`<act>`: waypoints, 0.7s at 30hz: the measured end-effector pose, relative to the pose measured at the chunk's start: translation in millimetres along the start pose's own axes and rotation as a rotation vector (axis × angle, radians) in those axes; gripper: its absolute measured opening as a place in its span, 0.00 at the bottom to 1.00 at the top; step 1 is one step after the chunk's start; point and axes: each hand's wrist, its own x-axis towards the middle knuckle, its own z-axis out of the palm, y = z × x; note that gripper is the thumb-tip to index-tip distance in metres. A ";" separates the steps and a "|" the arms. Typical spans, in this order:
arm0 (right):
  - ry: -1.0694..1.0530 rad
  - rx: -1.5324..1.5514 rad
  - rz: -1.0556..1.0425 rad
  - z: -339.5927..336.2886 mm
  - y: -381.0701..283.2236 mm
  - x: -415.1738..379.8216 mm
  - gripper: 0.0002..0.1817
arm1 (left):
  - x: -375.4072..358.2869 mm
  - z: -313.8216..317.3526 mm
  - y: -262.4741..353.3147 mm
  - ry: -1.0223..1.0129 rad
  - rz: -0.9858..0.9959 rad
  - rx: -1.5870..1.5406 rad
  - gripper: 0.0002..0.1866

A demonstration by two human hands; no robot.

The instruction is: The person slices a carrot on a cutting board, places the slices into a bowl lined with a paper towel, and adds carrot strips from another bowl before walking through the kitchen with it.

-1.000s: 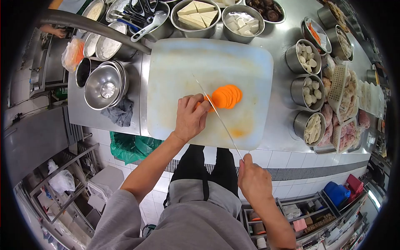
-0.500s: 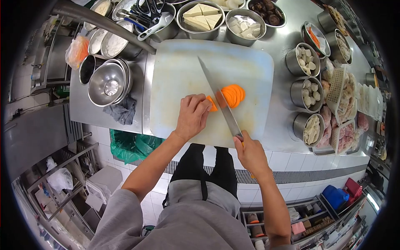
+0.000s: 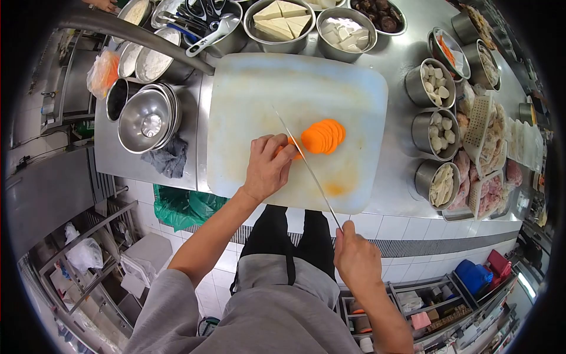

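On the white cutting board (image 3: pixel 247 88), my left hand (image 3: pixel 268 165) has its fingers bent around an orange carrot piece (image 3: pixel 293 146), of which only a part shows. My right hand (image 3: pixel 357 253) grips the handle of a long knife (image 3: pixel 316 180). The blade runs diagonally up the board, its edge at the carrot piece beside my left fingertips. Just right of the blade, overlapping round carrot slices (image 3: pixel 324 136) lie fanned out. An orange stain marks the board's lower right.
Stacked steel bowls (image 3: pixel 147 121) and a dark cloth (image 3: pixel 167 156) are at the left. Tofu (image 3: pixel 282 20) and other food containers line the back. Pots (image 3: pixel 430 85) and meat trays (image 3: pixel 490 194) stand right. Another person's hand (image 3: pixel 106 5) shows top left.
My right hand and the knife have moved down towards me, and the blade now looks thinner, seen nearly edge-on. The view has shifted slightly. Another person's hand has appeared at the top left.
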 end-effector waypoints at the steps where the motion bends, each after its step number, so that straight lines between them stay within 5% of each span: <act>1: -0.009 -0.006 0.001 0.6 -1.8 5.6 0.10 | 0.9 -1.1 0.4 -0.007 0.007 0.000 0.21; 11: 0.019 0.014 0.013 44.6 -2.3 75.1 0.10 | -0.5 -1.5 1.2 0.001 0.000 0.006 0.20; 14: 0.021 0.424 -0.128 37.8 25.1 79.2 0.13 | 2.8 -3.9 3.1 0.010 0.005 -0.017 0.21; 21: 0.096 0.167 -0.097 12.0 11.3 31.1 0.12 | -0.2 -4.2 1.2 -0.009 0.003 -0.022 0.20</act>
